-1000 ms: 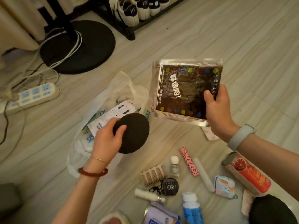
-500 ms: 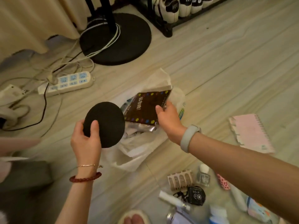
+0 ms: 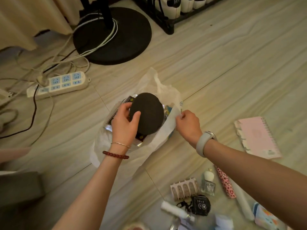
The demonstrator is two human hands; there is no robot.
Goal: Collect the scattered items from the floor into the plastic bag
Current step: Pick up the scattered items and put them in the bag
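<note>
Head view: left hand (image 3: 123, 124) grips black disc (image 3: 147, 113), hiding packet; right hand (image 3: 188, 124) pinches bag rim (image 3: 173, 117).

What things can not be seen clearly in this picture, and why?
Head view:
- Contents of the plastic bag: hidden under the black disc and the left hand.
- Items at the bottom edge: blurred and cut off.
- Shoes: cut by the top edge.

Head-worn camera looks steeply down, close over the floor (image 3: 216, 67).
</note>
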